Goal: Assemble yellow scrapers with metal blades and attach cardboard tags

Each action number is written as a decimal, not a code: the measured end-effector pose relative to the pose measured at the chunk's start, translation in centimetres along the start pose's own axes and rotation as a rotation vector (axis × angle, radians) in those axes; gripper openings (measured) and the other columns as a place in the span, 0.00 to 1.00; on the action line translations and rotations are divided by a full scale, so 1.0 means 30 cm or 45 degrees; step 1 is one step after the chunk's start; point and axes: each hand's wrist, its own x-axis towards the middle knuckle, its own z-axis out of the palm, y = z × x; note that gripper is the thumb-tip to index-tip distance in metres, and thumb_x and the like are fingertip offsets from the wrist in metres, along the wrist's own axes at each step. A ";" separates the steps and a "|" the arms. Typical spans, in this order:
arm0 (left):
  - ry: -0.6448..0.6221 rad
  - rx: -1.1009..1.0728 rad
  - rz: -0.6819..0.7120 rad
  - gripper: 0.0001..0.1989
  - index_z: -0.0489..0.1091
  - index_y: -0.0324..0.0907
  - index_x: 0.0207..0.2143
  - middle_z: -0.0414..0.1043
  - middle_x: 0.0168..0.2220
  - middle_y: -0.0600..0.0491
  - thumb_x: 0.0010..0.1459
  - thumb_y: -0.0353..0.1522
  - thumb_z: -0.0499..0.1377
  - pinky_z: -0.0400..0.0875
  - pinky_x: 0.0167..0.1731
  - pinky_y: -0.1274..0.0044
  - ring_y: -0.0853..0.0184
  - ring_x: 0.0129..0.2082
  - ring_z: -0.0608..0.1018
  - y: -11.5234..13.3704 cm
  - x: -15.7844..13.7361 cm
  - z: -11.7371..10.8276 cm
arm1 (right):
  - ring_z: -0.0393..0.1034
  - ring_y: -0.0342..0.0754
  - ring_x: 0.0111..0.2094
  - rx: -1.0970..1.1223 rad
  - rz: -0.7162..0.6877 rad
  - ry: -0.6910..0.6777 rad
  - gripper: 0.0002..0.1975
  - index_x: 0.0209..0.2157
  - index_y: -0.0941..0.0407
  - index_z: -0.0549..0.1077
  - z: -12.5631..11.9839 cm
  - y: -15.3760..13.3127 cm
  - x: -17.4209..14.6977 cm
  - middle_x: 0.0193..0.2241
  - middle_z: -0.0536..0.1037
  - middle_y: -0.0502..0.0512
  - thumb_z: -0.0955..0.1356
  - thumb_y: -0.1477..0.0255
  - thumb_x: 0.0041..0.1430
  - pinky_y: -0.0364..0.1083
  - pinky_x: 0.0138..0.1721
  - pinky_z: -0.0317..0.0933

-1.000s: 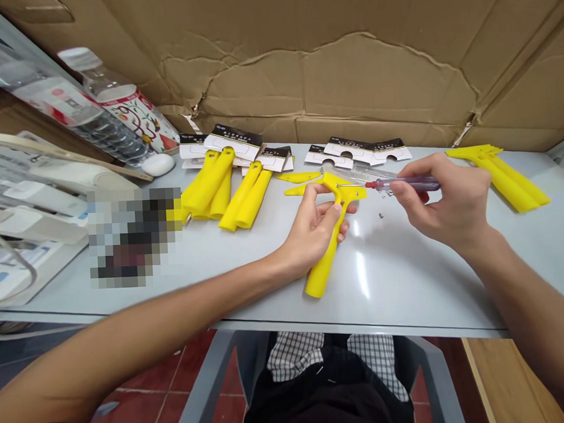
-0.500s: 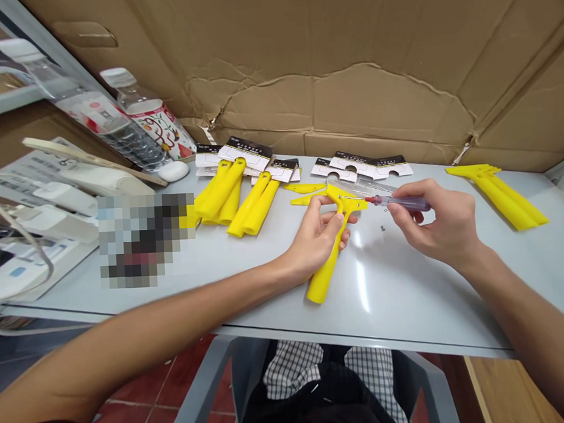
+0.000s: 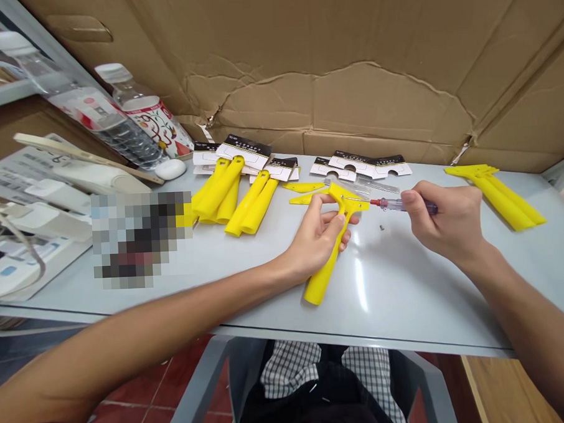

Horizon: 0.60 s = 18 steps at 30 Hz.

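Note:
Gripped in my left hand (image 3: 323, 234) is a yellow plastic scraper handle (image 3: 323, 275), tilted with its wide head away from me and its round end near the table's front. My right hand (image 3: 443, 217) is closed round the purple, see-through grip of a screwdriver (image 3: 391, 205). Its shaft points left and its tip is at the handle's head; whether it sits in a screw I cannot make out. Just behind the head lie flat yellow pieces (image 3: 304, 188) and clear strips (image 3: 374, 185). A small screw (image 3: 382, 227) lies on the table to the right of the handle.
Several yellow handles with cards (image 3: 258, 206) lie left of centre. More cards (image 3: 355, 164) are at the back, and yellow handles (image 3: 510, 195) at the right. Bottles (image 3: 151, 120) and white devices (image 3: 52, 209) crowd the left side. Cardboard (image 3: 350, 59) stands behind the table.
My right hand has shifted back along the screwdriver's grip, its fingers now wrapped more tightly round it. The yellow handle stays in my left hand, almost unmoved.

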 end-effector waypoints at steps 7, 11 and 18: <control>0.009 -0.004 -0.012 0.10 0.57 0.46 0.50 0.80 0.42 0.50 0.75 0.30 0.58 0.67 0.29 0.75 0.73 0.27 0.74 -0.002 0.002 0.003 | 0.66 0.46 0.16 0.091 0.136 -0.050 0.07 0.33 0.50 0.75 0.001 -0.023 -0.003 0.18 0.75 0.46 0.70 0.68 0.68 0.48 0.20 0.61; 0.003 -0.026 -0.013 0.12 0.58 0.46 0.50 0.79 0.42 0.50 0.74 0.32 0.61 0.67 0.29 0.75 0.73 0.26 0.74 -0.005 0.004 0.000 | 0.74 0.47 0.21 0.129 0.115 -0.104 0.07 0.36 0.49 0.80 -0.003 -0.024 0.002 0.26 0.84 0.49 0.70 0.70 0.70 0.48 0.24 0.69; 0.002 -0.009 -0.014 0.10 0.58 0.46 0.50 0.80 0.42 0.51 0.74 0.31 0.59 0.67 0.29 0.76 0.74 0.26 0.74 -0.011 0.010 -0.003 | 0.73 0.47 0.20 0.105 0.143 -0.082 0.05 0.37 0.50 0.82 0.005 -0.015 -0.006 0.25 0.83 0.49 0.72 0.71 0.68 0.48 0.25 0.66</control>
